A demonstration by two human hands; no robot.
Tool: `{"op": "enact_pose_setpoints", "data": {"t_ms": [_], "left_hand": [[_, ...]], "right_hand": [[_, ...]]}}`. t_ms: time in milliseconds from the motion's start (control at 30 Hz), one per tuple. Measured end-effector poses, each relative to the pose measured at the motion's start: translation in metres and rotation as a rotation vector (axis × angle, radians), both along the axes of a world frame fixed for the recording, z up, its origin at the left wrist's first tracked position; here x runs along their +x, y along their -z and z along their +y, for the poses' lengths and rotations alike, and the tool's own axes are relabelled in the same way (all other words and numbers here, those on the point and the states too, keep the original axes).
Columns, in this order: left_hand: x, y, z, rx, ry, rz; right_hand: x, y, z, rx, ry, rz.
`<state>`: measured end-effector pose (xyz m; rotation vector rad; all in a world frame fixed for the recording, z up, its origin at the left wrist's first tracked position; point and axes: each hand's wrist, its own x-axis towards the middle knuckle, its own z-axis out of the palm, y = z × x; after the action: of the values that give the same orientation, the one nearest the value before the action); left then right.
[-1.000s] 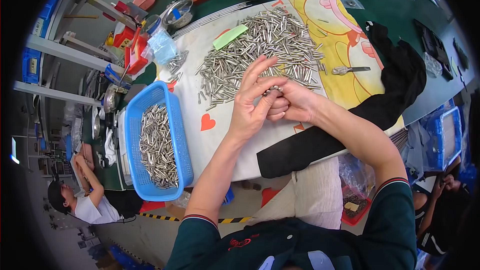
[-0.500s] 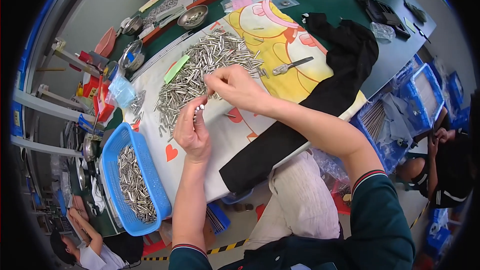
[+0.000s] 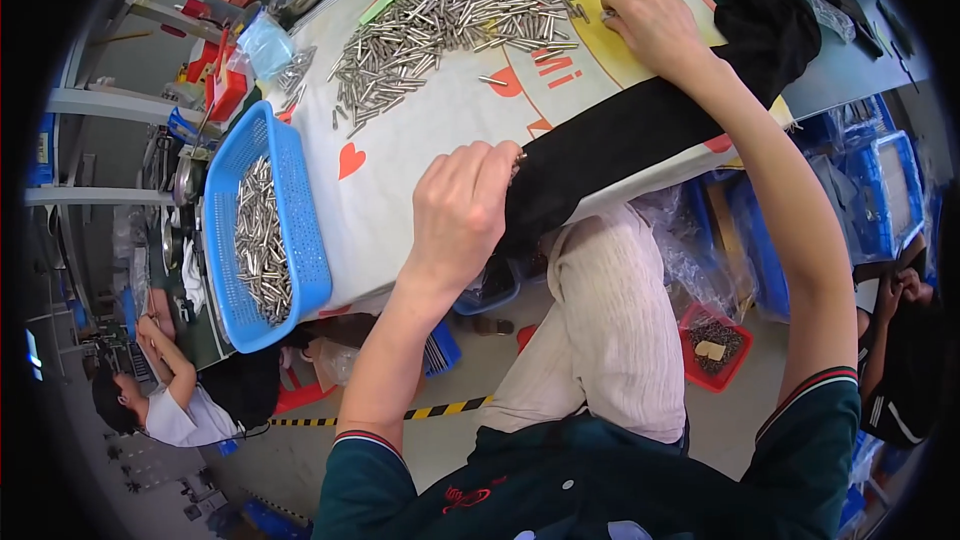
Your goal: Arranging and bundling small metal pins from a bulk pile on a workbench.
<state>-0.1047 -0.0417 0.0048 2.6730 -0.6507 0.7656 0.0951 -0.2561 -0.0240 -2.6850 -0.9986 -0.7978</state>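
A: Left hand fingers curled shut, pinching metal pins near the table edge. Right hand fingers pressed on the pin pile.

B: Risk: loose pinch, pins drop, missing the blue basket.

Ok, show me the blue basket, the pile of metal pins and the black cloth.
blue basket point(image 3: 307, 240), head view, on its right wall.
pile of metal pins point(image 3: 450, 10), head view, middle of the heap.
black cloth point(image 3: 610, 145), head view, on the strip across the table edge.

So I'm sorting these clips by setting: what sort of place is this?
Probably a small factory assembly bench: a heap of small metal pins on the cloth-covered table, a blue basket holding more, and another worker nearby.
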Motion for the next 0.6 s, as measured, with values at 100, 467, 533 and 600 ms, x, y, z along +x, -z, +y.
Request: {"op": "enact_pose_setpoints", "data": {"t_ms": [100,467,533,600], "left_hand": [[-0.004,0.01,-0.004,-0.029,-0.091,0.059],[-0.012,0.0,-0.014,0.124,-0.198,0.293],[-0.011,0.0,-0.015,0.121,-0.175,0.308],[-0.012,0.004,-0.012,-0.08,-0.171,0.361]], "right_hand": [[0.007,-0.008,-0.009,0.135,-0.008,-0.011],[-0.101,-0.048,0.024,1.637,-0.719,1.11],[-0.105,-0.039,0.027,1.774,-0.806,1.17],[-0.116,-0.039,0.036,1.887,-0.689,1.204]]}}
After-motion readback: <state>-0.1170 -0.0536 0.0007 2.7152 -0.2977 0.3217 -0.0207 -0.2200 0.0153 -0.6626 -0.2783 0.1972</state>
